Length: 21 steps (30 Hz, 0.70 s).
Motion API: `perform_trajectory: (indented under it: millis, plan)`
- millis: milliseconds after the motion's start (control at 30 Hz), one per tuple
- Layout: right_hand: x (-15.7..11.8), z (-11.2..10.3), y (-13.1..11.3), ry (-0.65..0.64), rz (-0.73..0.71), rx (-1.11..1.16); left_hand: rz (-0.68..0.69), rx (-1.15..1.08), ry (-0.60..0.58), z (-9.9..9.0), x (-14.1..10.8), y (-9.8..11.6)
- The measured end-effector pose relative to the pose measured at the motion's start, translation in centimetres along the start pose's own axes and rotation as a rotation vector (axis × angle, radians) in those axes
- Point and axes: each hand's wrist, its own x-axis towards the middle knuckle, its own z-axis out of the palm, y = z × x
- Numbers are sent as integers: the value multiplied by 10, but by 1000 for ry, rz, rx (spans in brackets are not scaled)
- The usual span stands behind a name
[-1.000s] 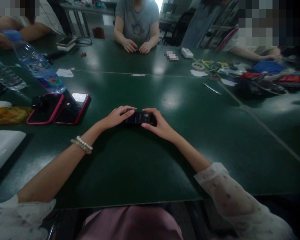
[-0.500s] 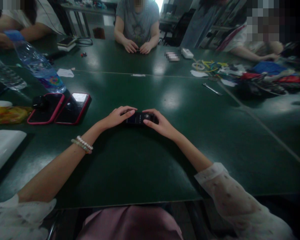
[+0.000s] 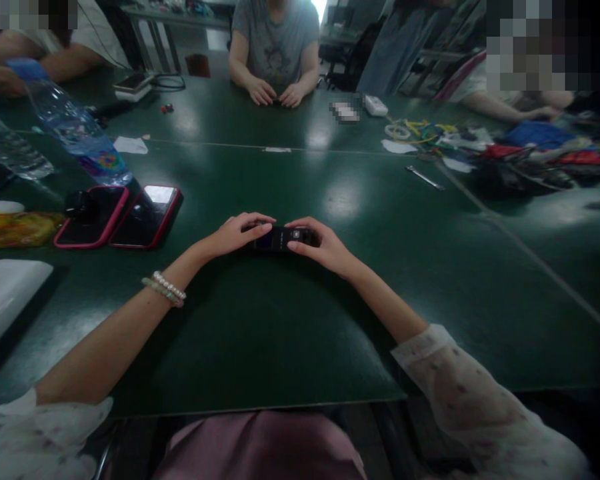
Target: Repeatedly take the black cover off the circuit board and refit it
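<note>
Counted on the green table (image 3: 280,333): one wrench (image 3: 425,178), two plastic bottles (image 3: 80,143) and two pink-edged phones (image 3: 145,219), the phones side by side left of the hands. One black handheld device (image 3: 279,239) is directly ahead of the wearer, gripped at its ends by the left hand (image 3: 237,233) and right hand (image 3: 325,247), fingers curled; contact with the tabletop cannot be determined. Both forearms reach forward and converge, thumbs pointing inward.

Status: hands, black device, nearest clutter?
Left hand on left end of black device. Right hand on its right end. Nearest clutter: red-edged phone, left of left hand, not touching.
</note>
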Motion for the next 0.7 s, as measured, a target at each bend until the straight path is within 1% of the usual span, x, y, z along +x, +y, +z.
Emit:
perform_trajectory:
  millis: [267, 500, 700]
  plan:
    - [0, 0, 1, -2, -4, 26, -11, -31, -21, -1, -1, 3]
    - [0, 0, 1, -5, 2, 48, 18, -89, -36, -1, -2, 5]
    - [0, 0, 0, -6, 42, 47, 24, -73, -16, 0, 0, 3]
